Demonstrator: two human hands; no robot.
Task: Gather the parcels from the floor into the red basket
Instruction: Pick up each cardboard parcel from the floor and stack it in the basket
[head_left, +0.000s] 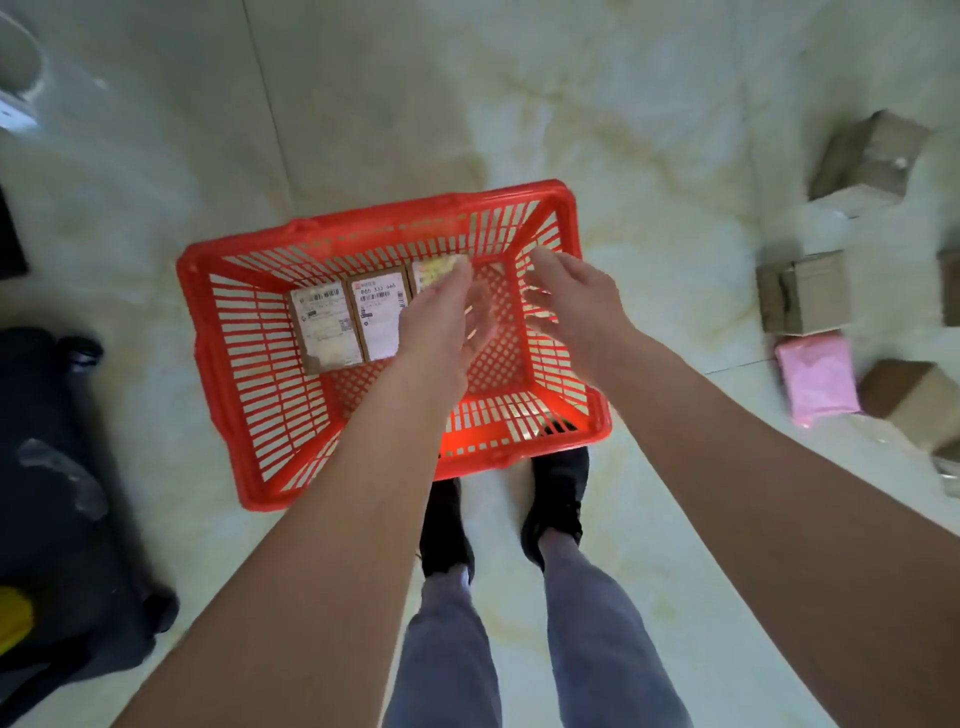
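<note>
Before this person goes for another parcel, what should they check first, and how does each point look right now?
1. Both hands free: left hand and right hand hover over the red basket, fingers spread, holding nothing. Ok.
2. Room in the basket: three parcels lie in a row at the far side, with bare bottom beside them. Ok.
3. Basket sits flat on the floor: looks so. Ok.
4. All parcels gathered: cardboard boxes and a pink packet lie on the floor to the right. Not ok.
5. Third parcel lies flat: the left hand hides part of it. Cannot tell.
</note>
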